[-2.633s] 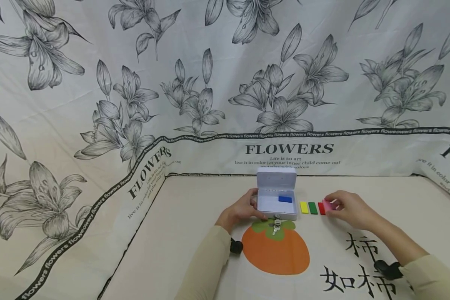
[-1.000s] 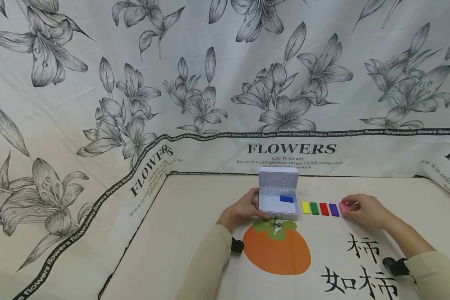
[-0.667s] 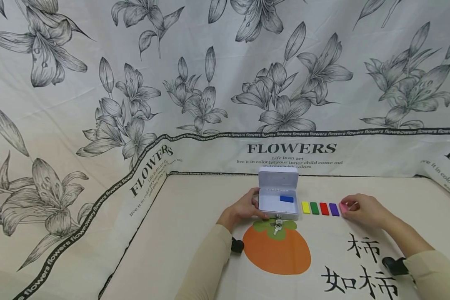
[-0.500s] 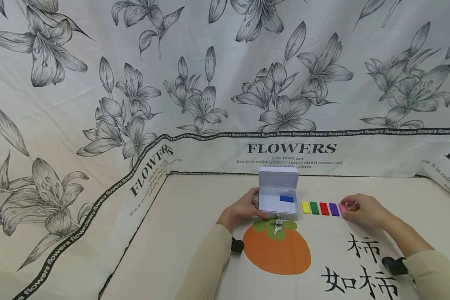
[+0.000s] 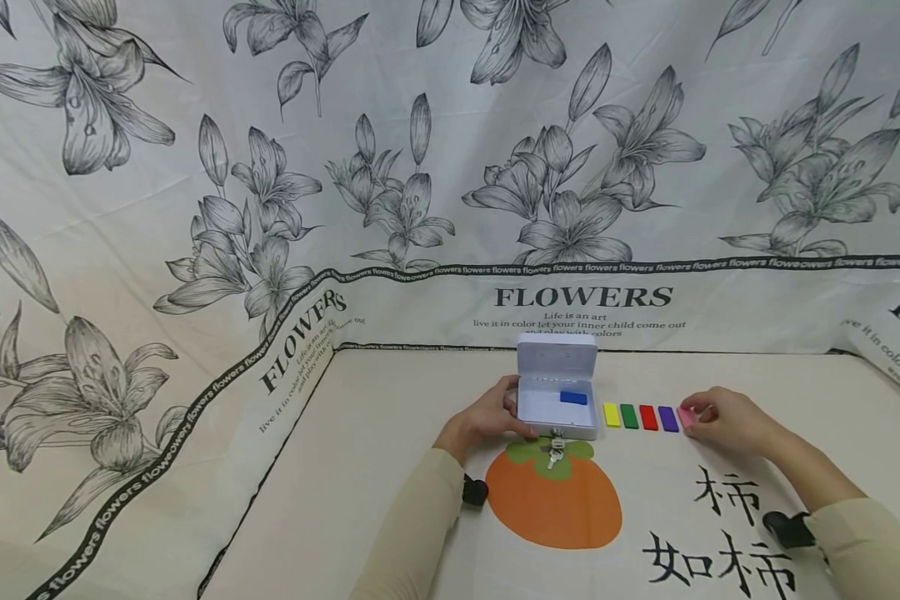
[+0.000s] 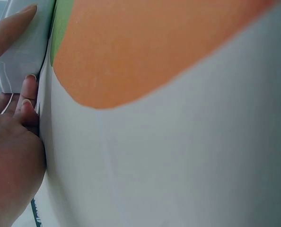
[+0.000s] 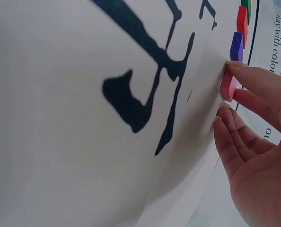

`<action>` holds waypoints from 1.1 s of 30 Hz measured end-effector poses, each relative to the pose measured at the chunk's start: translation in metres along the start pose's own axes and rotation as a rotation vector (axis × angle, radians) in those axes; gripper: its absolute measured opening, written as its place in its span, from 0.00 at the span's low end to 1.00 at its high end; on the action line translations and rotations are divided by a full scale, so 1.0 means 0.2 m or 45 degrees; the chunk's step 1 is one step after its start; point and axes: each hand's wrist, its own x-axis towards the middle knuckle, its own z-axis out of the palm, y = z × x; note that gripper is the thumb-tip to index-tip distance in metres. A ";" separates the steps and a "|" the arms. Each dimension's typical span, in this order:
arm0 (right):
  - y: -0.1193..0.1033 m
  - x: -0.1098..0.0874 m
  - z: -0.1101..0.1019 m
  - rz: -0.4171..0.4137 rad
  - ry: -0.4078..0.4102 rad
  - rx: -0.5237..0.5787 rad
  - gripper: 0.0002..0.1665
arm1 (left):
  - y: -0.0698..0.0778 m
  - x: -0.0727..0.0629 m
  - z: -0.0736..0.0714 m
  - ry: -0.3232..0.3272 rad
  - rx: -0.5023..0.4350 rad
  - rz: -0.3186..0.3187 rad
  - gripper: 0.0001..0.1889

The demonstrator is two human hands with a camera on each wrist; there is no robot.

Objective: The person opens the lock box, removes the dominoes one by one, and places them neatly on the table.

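Observation:
In the head view a white metal box (image 5: 557, 427) stands with its lid raised, a blue block (image 5: 573, 398) lying inside. My left hand (image 5: 487, 414) grips the box's left side; in the left wrist view its thumb lies along the box's front wall (image 6: 20, 52), fingers around the corner. To the right runs a row of blocks: yellow (image 5: 611, 415), green (image 5: 629, 417), red (image 5: 648, 418) and purple (image 5: 668, 419). At the row's right end my right hand (image 5: 727, 419) pinches a pink block (image 7: 228, 84) between thumb and fingers, right beside the purple block (image 7: 236, 46).
A small key (image 5: 555, 457) hangs from the lock on the box's front. The pale cloth (image 5: 375, 433) carries a printed orange persimmon (image 5: 555, 508) and black characters. Behind the box rises a flower-printed cloth wall (image 5: 420, 308).
Since the earliest frame the right hand and the pink block have moved right, and the purple block now shows beside the red one. Over the last second nothing visibly moves.

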 end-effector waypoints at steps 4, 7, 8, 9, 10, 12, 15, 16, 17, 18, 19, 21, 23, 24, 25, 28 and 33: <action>0.00 0.00 0.00 0.000 -0.009 -0.002 0.25 | 0.00 0.00 0.00 0.001 0.004 -0.001 0.53; 0.01 0.00 0.00 0.001 -0.012 -0.005 0.27 | 0.00 0.00 0.00 0.001 0.006 0.000 0.53; 0.01 0.00 0.00 0.001 -0.013 -0.006 0.27 | 0.00 0.00 0.00 0.003 0.008 -0.001 0.53; 0.01 0.00 0.00 0.002 -0.015 -0.008 0.28 | 0.00 0.00 0.00 0.004 0.010 -0.001 0.53; 0.01 0.00 -0.01 0.002 -0.017 -0.009 0.29 | 0.00 0.00 0.00 0.007 0.011 -0.001 0.53; 0.01 0.00 -0.01 -0.004 -0.022 -0.012 0.30 | 0.00 0.00 0.00 0.010 0.010 -0.002 0.54; 0.02 -0.01 -0.01 -0.010 -0.032 -0.023 0.32 | 0.00 0.00 0.00 0.012 0.012 -0.003 0.54; 0.02 -0.01 -0.02 -0.014 -0.037 -0.026 0.33 | 0.00 0.00 0.00 0.012 0.012 -0.004 0.54; 0.01 -0.02 -0.02 -0.013 -0.042 -0.029 0.34 | 0.00 0.00 0.00 0.011 0.013 -0.004 0.54; 0.01 -0.02 -0.03 -0.012 -0.047 -0.032 0.35 | 0.00 0.00 0.00 0.011 0.014 -0.004 0.54; 0.01 -0.03 -0.03 -0.010 -0.054 -0.034 0.36 | 0.00 0.00 0.00 0.010 0.017 -0.006 0.54; 0.00 -0.04 -0.05 -0.013 -0.060 -0.040 0.37 | 0.00 -0.01 0.00 0.008 0.018 -0.009 0.54; -0.02 -0.06 -0.06 -0.015 -0.054 -0.045 0.38 | 0.00 0.00 0.00 0.005 0.015 -0.008 0.54; -0.03 -0.06 -0.07 -0.022 -0.046 -0.047 0.38 | 0.00 0.00 0.00 0.006 0.017 -0.011 0.54; -0.04 -0.07 -0.07 -0.029 -0.036 -0.053 0.38 | 0.00 0.00 0.00 0.007 0.021 -0.013 0.54; -0.07 -0.09 -0.09 -0.064 -0.001 -0.058 0.38 | 0.00 0.00 0.00 0.008 0.020 -0.008 0.54; -0.15 -0.10 -0.09 -0.129 0.028 -0.055 0.36 | 0.00 0.01 0.00 0.010 0.035 0.000 0.54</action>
